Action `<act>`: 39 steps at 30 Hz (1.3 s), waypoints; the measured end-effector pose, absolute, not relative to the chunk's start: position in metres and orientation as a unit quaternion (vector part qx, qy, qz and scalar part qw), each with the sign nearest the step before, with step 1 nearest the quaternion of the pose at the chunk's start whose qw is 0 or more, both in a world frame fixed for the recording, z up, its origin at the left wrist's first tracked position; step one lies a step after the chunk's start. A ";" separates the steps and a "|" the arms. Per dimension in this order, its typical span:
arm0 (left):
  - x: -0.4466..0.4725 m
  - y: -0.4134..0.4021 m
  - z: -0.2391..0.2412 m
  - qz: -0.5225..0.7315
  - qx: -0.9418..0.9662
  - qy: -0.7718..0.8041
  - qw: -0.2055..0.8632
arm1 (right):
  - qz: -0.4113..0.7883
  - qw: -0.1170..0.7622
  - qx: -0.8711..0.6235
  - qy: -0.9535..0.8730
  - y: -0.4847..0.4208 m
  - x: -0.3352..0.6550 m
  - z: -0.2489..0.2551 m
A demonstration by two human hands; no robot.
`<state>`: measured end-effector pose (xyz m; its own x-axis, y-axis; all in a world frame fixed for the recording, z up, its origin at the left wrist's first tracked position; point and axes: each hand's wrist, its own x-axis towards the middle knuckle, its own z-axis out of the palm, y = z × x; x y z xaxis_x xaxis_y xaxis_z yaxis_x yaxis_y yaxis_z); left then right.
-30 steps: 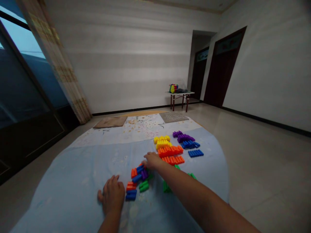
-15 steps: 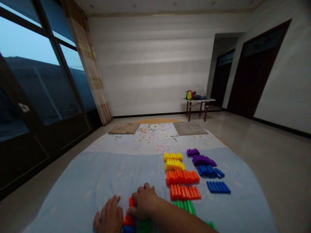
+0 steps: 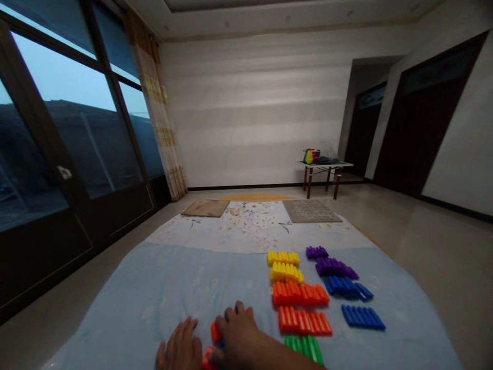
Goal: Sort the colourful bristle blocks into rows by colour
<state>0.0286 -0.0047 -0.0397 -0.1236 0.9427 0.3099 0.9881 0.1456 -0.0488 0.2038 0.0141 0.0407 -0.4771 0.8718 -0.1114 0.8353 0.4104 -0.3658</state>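
Note:
My right hand is at the bottom edge, fingers curled over a small pile of mixed blocks, mostly orange and blue; what it grips is hidden. My left hand lies flat beside it on the light blue cloth, fingers apart. To the right the blocks are sorted in rows: yellow, orange, green, purple and blue.
The cloth lies on a tiled floor. Two mats sit at its far end. A small table with a coloured bag stands by the far wall. Glass doors and a curtain are on the left, dark doors on the right.
The view has tilted up and swung left, so both hands and the mixed pile dropped to the bottom edge. My right hand pulled back from its reach and closed over the pile.

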 end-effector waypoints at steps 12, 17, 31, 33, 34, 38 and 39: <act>0.057 -0.014 -0.009 -0.226 -0.633 -0.738 0.061 | 0.196 0.223 -0.532 -0.793 -0.028 0.249 0.099; 0.059 -0.014 -0.011 -0.250 -0.628 -0.735 0.047 | 0.215 0.320 -0.496 -0.778 -0.089 0.261 0.104; 0.060 -0.016 -0.011 -0.269 -0.631 -0.727 0.030 | 0.214 0.269 -0.508 -0.790 -0.151 0.224 0.008; 0.060 -0.016 -0.012 -0.271 -0.632 -0.725 0.029 | 0.201 0.269 -0.517 -0.787 -0.151 0.224 0.006; 0.060 -0.016 -0.012 -0.271 -0.633 -0.725 0.029 | 0.199 0.268 -0.521 -0.786 -0.152 0.223 0.006; 0.060 -0.017 -0.011 -0.273 -0.641 -0.717 0.028 | 0.192 0.255 -0.540 -0.778 -0.153 0.222 0.007; 0.061 -0.017 -0.010 -0.273 -0.643 -0.715 0.027 | 0.190 0.252 -0.546 -0.776 -0.153 0.222 0.007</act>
<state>0.0605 -0.0169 -0.0103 -0.1725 0.9043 0.3906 0.9343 0.0245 0.3557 0.2215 -0.1529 0.0069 -0.2768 0.9433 0.1832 0.7518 0.3313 -0.5701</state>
